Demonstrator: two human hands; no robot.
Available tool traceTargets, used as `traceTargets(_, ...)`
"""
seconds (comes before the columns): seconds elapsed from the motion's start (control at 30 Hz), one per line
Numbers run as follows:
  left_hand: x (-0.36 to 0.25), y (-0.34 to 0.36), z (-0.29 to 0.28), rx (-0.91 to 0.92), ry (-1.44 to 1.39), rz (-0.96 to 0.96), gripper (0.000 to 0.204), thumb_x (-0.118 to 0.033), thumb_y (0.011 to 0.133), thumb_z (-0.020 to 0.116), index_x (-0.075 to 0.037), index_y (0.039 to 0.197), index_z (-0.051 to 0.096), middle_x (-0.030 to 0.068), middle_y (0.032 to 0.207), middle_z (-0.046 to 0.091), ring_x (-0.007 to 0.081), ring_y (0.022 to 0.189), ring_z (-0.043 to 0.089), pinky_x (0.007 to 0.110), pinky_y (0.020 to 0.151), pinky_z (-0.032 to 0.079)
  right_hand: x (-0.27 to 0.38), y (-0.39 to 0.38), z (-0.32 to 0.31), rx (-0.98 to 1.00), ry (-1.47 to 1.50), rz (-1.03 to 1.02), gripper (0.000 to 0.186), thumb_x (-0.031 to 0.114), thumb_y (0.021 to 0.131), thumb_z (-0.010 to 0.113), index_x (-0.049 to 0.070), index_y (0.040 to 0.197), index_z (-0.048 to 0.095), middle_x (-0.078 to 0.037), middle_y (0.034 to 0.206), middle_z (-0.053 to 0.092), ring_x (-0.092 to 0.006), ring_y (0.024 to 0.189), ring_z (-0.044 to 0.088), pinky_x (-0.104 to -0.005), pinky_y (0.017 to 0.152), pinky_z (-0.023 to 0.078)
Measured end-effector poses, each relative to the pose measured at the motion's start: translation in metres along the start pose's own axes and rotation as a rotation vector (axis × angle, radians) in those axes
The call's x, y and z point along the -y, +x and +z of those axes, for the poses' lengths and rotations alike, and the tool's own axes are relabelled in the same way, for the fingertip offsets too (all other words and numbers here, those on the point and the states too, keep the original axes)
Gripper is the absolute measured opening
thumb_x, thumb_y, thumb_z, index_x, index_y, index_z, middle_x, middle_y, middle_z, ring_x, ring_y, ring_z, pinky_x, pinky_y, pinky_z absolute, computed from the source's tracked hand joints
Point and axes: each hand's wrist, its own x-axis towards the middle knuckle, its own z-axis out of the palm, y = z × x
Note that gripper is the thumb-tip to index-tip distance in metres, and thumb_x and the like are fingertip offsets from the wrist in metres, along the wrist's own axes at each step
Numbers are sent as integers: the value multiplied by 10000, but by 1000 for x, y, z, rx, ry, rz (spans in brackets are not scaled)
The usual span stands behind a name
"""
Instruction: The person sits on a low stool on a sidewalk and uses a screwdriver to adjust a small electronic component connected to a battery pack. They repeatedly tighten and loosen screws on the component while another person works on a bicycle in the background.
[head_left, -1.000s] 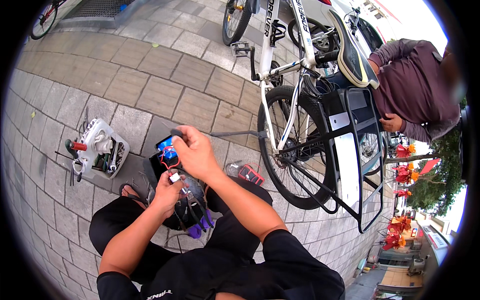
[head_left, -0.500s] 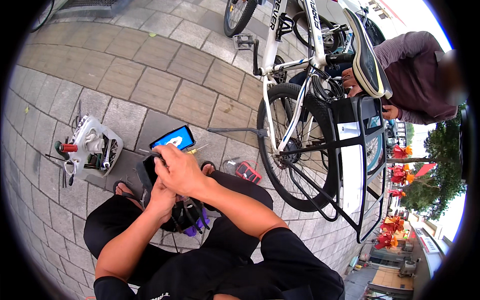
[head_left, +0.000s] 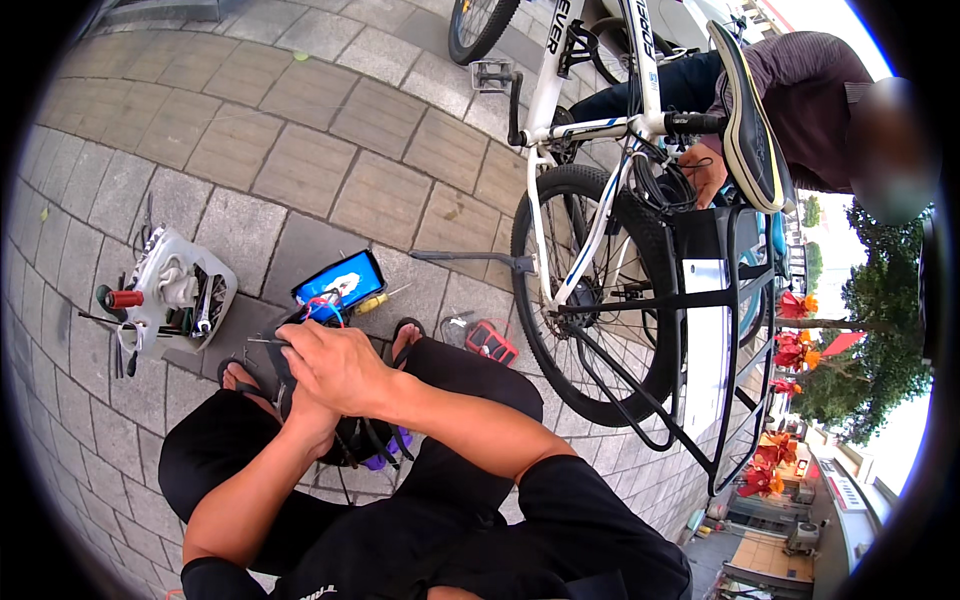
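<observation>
My right hand (head_left: 340,368) is closed over a dark object (head_left: 278,362), with a thin dark piece sticking out left of its fingers. My left hand (head_left: 308,425) is beneath it, on the same object, its fingers mostly hidden. Just beyond them sits a blue rectangular pack with a white patch (head_left: 350,281) in a black surround, with coloured wires (head_left: 323,305) on its near side. A small yellow item (head_left: 370,303) lies beside it. Under my hands are black straps and purple material (head_left: 385,450), between my knees.
A white tool bin (head_left: 220,285) stands left. A red device (head_left: 490,345) lies on the paving (head_left: 330,180). A white bicycle (head_left: 548,250) with a black rear rack (head_left: 712,460) stands right. Another person (head_left: 820,110) bends behind it, a hand (head_left: 705,178) near the bicycle's cables.
My hands have drawn together and shifted slightly down-left, my right over my left. The blue pack now shows fully beyond them. The other person has bent lower, reaching into the bicycle.
</observation>
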Motion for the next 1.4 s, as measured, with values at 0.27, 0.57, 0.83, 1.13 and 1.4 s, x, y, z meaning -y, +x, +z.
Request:
traceTargets(0.27,1,0,-4,-10,3,8,374,-206,1015,663,-95,1332,499,32,1230,567,144,1137,564,343,930,497,6,7,1,9,5,-13,258,146,912,701,11,1128,661,-148,951,655,-375,792,691,-468,663,552)
traceTargets(0.57,-15,-6,5,-37,-81,-13,321,-120,989,669,-76,1281,544,50,1183,613,181,1075,627,368,856,535,5,9,6,17,24,43,252,173,941,681,2,1123,657,-161,950,642,-394,781,684,-488,656,543)
traceTargets(0.83,0,0,-2,-48,-112,-9,316,-129,999,667,-79,1286,546,52,1187,611,185,1087,623,368,865,532,6,10,4,25,25,37,273,182,960,654,-12,1152,652,-165,988,649,-396,801,687,-489,681,545)
traceTargets(1.13,-1,0,-4,20,-17,-17,440,-212,1021,657,-103,1400,461,38,1282,553,148,1190,554,346,981,489,3,10,0,65,25,29,257,173,944,667,-6,1129,680,-162,970,653,-385,802,693,-470,678,558)
traceTargets(1.4,-1,1,1,-42,-34,-34,370,-169,1008,657,-89,1334,501,53,1221,585,168,1121,596,354,903,519,2,4,-1,-7,-17,16,271,160,931,683,-13,1139,669,-158,974,656,-382,807,697,-474,680,562)
